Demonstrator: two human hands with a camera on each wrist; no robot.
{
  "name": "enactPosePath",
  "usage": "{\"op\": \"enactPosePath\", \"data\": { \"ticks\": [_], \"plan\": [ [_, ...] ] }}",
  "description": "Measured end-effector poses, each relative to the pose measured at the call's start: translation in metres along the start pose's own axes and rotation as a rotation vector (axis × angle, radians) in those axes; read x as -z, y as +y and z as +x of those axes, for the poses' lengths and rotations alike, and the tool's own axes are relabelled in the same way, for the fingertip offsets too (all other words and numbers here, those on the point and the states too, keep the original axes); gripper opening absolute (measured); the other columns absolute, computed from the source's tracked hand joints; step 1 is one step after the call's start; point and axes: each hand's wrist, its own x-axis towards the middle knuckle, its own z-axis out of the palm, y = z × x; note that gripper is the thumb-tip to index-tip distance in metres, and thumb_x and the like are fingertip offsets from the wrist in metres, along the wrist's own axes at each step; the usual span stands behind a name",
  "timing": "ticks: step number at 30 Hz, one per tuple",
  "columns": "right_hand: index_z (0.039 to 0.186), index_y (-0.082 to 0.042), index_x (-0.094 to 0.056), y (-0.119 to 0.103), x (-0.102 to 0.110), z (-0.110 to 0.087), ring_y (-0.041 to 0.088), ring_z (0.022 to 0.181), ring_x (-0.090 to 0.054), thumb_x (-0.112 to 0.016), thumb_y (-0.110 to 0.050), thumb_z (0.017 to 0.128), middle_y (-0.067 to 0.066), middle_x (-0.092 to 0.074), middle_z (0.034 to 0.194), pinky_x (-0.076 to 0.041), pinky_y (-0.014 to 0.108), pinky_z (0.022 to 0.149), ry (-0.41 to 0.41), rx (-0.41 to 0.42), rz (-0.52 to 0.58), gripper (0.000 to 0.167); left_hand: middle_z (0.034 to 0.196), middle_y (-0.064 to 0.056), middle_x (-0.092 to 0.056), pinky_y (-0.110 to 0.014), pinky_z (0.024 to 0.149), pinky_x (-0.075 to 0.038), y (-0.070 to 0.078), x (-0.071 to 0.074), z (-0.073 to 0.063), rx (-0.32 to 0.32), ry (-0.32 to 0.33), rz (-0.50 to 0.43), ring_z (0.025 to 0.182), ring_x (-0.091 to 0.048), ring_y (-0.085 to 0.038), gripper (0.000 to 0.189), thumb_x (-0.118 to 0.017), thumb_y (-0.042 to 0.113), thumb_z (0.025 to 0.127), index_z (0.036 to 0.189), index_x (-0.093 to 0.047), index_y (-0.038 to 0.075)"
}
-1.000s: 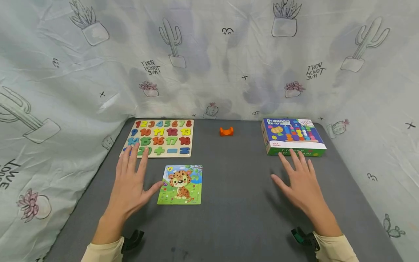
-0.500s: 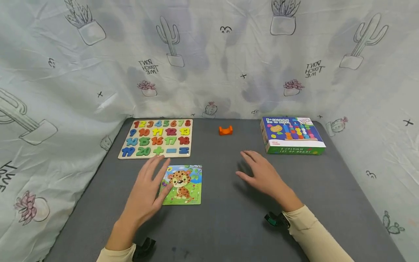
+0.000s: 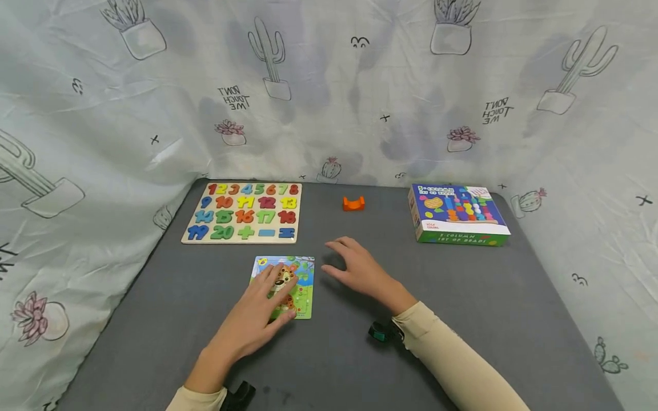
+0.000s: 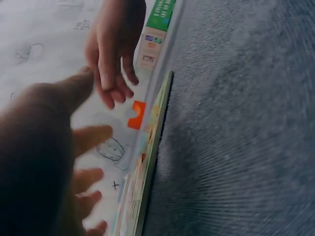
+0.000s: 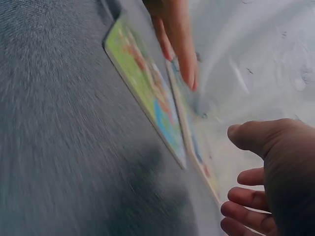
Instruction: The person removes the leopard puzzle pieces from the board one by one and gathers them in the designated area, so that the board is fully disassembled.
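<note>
A square leopard-cub puzzle (image 3: 306,294) lies flat on the grey table, left of centre. Over its left part, in the head view, spreads my left hand (image 3: 254,319), fingers extended and holding nothing. The right wrist view shows a gap between that left hand (image 5: 174,34) and the puzzle (image 5: 140,78). Just right of the puzzle hovers my right hand (image 3: 365,271), its fingers loosely bent toward the left and nothing in its grasp. From the left wrist view, the right hand (image 4: 113,44) is above the table, apart from the puzzle's thin edge (image 4: 156,132).
Behind the puzzle, at the back left, lies a wooden number board (image 3: 231,242) with coloured numerals. A small orange notched piece (image 3: 353,206) sits at the back centre. On the back right is a bead-set box (image 3: 457,225). A printed curtain (image 3: 319,74) rises around the table.
My right hand has swept left from near the bead-set box to beside the puzzle. My left hand has shifted right, from near the number board to over the puzzle.
</note>
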Motion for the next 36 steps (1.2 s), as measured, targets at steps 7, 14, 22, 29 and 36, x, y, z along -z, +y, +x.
{"op": "enactPosePath", "data": {
  "ticks": [7,14,22,29,36],
  "plan": [
    [0.146,-0.003,-0.065,-0.007,-0.022,0.013,0.023,0.117,-0.064,-0.080,-0.033,0.102,0.010,-0.064,0.135,-0.057,0.044,0.100,-0.067,0.007,0.006,0.056,0.179,-0.017,-0.017,-0.068,0.128,-0.018,0.000,-0.012,0.000,0.038,-0.063,0.027,0.165,-0.013,-0.040,0.080,-0.058,0.062,0.107,0.171,-0.038,0.018],
    [0.143,-0.007,-0.068,-0.007,-0.041,0.013,0.025,0.116,-0.059,-0.084,-0.039,0.099,0.009,-0.064,0.131,-0.055,0.043,0.099,-0.091,0.003,-0.045,0.057,0.179,-0.016,-0.017,-0.066,0.130,-0.014,0.001,-0.015,-0.004,0.052,-0.109,0.032,0.165,-0.009,-0.039,0.082,-0.058,0.065,0.106,0.171,-0.037,0.019],
    [0.140,-0.010,-0.073,-0.008,-0.048,0.017,0.022,0.108,-0.056,-0.087,-0.042,0.095,0.006,-0.064,0.125,-0.053,0.038,0.090,-0.060,-0.001,-0.074,0.057,0.179,-0.016,-0.019,-0.066,0.130,-0.012,-0.002,-0.018,-0.004,0.041,-0.073,-0.014,0.165,-0.011,-0.041,0.080,-0.060,0.061,0.107,0.171,-0.038,0.018],
    [0.140,-0.007,-0.074,-0.014,-0.042,0.022,0.021,0.105,-0.056,-0.087,-0.037,0.096,0.006,-0.064,0.123,-0.052,0.038,0.090,-0.081,0.042,-0.097,0.055,0.180,-0.012,-0.015,-0.063,0.131,-0.008,-0.005,-0.020,-0.002,0.057,-0.084,0.017,0.166,-0.007,-0.038,0.080,-0.057,0.062,0.108,0.172,-0.035,0.021],
    [0.138,-0.005,-0.073,-0.018,-0.040,0.033,0.021,0.105,-0.055,-0.088,-0.035,0.096,0.007,-0.063,0.124,-0.053,0.036,0.089,-0.177,0.006,-0.077,0.053,0.180,-0.013,-0.017,-0.064,0.131,-0.009,-0.004,-0.021,-0.004,0.072,-0.079,0.016,0.165,-0.009,-0.039,0.079,-0.060,0.060,0.107,0.172,-0.037,0.020]
  ]
}}
